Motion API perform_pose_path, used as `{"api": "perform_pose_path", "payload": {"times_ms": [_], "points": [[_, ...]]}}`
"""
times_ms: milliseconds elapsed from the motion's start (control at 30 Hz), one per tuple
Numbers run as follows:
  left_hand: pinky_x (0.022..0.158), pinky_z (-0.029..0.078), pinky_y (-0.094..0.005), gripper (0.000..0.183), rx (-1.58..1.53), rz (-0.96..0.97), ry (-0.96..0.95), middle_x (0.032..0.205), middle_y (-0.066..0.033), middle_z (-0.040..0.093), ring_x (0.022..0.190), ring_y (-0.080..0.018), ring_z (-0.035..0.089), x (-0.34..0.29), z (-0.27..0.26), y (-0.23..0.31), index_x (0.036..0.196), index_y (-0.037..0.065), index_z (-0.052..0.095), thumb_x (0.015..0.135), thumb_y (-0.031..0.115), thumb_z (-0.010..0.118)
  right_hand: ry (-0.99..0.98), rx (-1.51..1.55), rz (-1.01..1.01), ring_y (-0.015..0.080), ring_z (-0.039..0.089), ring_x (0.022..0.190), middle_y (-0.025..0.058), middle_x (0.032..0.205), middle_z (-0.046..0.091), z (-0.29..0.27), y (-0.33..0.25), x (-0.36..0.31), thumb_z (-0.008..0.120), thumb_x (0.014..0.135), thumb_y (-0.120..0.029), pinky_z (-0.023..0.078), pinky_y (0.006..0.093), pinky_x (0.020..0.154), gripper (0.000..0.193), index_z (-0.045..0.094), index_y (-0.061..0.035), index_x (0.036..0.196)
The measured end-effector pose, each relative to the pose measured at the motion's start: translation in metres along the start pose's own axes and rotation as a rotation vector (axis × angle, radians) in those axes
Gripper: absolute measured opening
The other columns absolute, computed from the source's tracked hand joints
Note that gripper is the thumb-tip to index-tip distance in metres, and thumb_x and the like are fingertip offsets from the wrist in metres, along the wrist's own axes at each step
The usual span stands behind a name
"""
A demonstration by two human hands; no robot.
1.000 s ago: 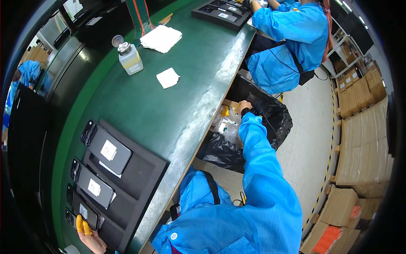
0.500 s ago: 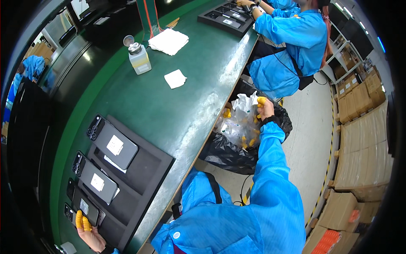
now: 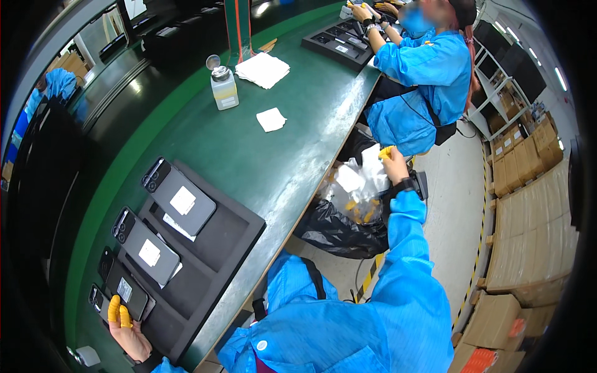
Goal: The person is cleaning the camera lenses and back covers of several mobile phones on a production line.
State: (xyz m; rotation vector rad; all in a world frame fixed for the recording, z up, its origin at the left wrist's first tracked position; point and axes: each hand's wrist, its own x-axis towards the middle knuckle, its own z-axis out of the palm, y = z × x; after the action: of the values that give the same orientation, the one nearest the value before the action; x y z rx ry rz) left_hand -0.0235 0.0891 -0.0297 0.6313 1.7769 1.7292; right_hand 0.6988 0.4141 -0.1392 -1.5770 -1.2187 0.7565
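Yellow-capped fingers of the left hand [image 3: 126, 332] are pressing flat on a dark phone [image 3: 107, 303] in the black foam tray [image 3: 230, 239]. Over the black trash bag [image 3: 339, 227], the right hand [image 3: 393, 166] is pinching crumpled clear plastic wrap [image 3: 360, 180].

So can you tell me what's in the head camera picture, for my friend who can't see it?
A person in a blue coat rests their left hand on a phone in a black tray on a green table. Their right hand holds white scraps above a black rubbish bag. Another person works nearby.
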Motion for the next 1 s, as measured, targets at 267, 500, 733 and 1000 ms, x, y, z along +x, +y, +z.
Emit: {"api": "perform_pose_path", "payload": {"times_ms": [267, 500, 733, 1000], "points": [[0.077, 0.059, -0.0170, 0.037, -0.026, -0.017, 0.042, 0.127, -0.0092, 0.064, 0.106, -0.0110, 0.066, -0.004, 0.013, 0.005, 0.137, 0.000, 0.056, 0.102, -0.001, 0.046, -0.017, 0.894, 0.092, 0.0273, 0.071, 0.097, 0.0153, 0.111, 0.071, -0.011, -0.023, 0.004, 0.052, 0.102, -0.020, 0.061, 0.0415, 0.079, 0.026, 0.062, -0.0005, 0.116], [0.083, 0.059, -0.0186, 0.038, -0.010, -0.012, -0.001, 0.131, -0.0109, 0.064, 0.108, -0.0128, 0.067, -0.003, 0.007, 0.006, 0.138, -0.002, 0.055, 0.101, -0.002, 0.046, 0.324, -0.155, 0.209, 0.0281, 0.072, 0.089, 0.0170, 0.103, 0.071, -0.016, 0.004, -0.009, 0.053, 0.093, -0.025, 0.060, 0.0420, 0.067, 0.029, 0.062, -0.0005, 0.107], [0.097, 0.057, -0.0258, 0.044, 0.029, 0.067, -0.020, 0.135, -0.0155, 0.062, 0.115, -0.0180, 0.066, 0.009, -0.018, -0.002, 0.141, -0.006, 0.051, 0.098, -0.007, 0.044, 0.006, -0.803, -0.166, 0.0392, 0.070, 0.093, 0.0169, 0.099, 0.074, 0.038, 0.035, -0.024, 0.073, 0.081, -0.022, 0.055, 0.0477, 0.086, 0.021, 0.073, -0.0087, 0.098], [0.100, 0.046, -0.0386, 0.042, 0.393, 0.098, 0.111, 0.126, -0.0190, 0.065, 0.116, -0.0300, 0.059, -0.023, 0.053, 0.044, 0.128, -0.007, 0.064, 0.094, 0.017, 0.071, -0.662, -0.949, -0.619, 0.0348, 0.066, 0.092, 0.0137, 0.088, 0.070, 0.129, 0.058, -0.046, 0.070, 0.062, -0.016, 0.051, 0.0468, 0.086, 0.028, 0.075, -0.0120, 0.089]]}}
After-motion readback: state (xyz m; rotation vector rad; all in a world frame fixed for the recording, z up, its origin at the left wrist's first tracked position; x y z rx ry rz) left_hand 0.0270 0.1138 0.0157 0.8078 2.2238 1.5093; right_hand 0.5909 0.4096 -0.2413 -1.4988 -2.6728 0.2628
